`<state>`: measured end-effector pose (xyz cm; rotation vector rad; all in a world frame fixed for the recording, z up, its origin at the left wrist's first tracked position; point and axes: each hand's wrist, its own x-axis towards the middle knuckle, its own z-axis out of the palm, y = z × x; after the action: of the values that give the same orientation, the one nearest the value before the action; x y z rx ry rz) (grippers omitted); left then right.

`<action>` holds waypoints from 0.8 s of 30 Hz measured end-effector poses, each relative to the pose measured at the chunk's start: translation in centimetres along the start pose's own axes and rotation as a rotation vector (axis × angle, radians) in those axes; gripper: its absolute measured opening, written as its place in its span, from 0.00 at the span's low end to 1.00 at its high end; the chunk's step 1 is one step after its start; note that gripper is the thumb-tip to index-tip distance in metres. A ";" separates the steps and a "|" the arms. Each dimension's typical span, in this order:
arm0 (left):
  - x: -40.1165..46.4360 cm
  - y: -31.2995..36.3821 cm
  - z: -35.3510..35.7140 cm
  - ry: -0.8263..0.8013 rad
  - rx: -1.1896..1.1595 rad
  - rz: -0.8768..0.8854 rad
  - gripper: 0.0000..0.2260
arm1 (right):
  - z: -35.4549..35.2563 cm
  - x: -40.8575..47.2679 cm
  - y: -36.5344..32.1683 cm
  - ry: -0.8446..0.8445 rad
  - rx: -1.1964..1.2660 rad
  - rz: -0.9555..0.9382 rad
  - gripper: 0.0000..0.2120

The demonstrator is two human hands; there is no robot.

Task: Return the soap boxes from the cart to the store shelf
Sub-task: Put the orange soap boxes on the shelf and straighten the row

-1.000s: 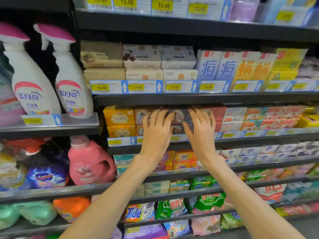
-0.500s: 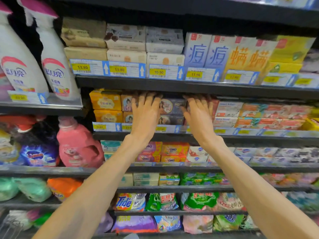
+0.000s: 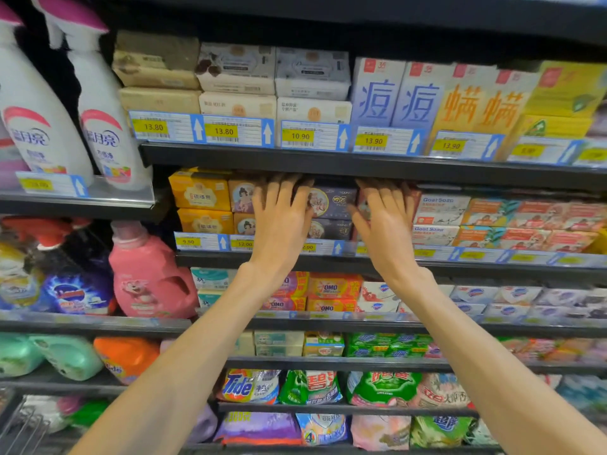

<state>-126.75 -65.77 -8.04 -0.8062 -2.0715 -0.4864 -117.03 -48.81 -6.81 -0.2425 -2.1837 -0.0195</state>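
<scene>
Bright, even store light falls from above onto the shelf fronts, while the recesses under each shelf edge (image 3: 361,165) sit in deep shadow (fingertips (image 3: 282,185) darken there). Wide-angle bowing bends the frame's edges; the right side and lower corners are softly blurred.

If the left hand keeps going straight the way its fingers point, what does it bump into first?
Probably the soap boxes stacked on that shelf: the left hand lies flat against their fronts, fingers pointing up and into the shelf. Its fingertips are shadowed under the shelf above, so depth is unclear.
</scene>
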 end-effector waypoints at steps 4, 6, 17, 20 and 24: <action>-0.4 2.5 0.6 0.044 -0.071 0.117 0.18 | -1.3 -1.6 2.7 0.023 -0.026 0.070 0.16; -0.1 4.1 1.3 0.038 -0.093 0.153 0.17 | -1.9 -2.1 4.5 0.017 -0.056 0.102 0.18; 2.4 7.3 3.6 -0.036 0.006 0.137 0.19 | -2.7 -1.1 8.2 -0.023 -0.120 0.138 0.15; 2.8 7.3 3.6 -0.027 0.002 0.128 0.17 | -2.6 -1.0 8.5 -0.023 -0.080 0.137 0.14; 3.0 7.3 3.4 -0.014 -0.012 0.127 0.18 | -2.7 -0.8 8.9 0.015 -0.040 0.120 0.11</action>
<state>-124.94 -57.40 -7.17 -0.9442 -2.0165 -0.4246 -112.84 -40.50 -6.56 -0.3950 -2.1521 0.0026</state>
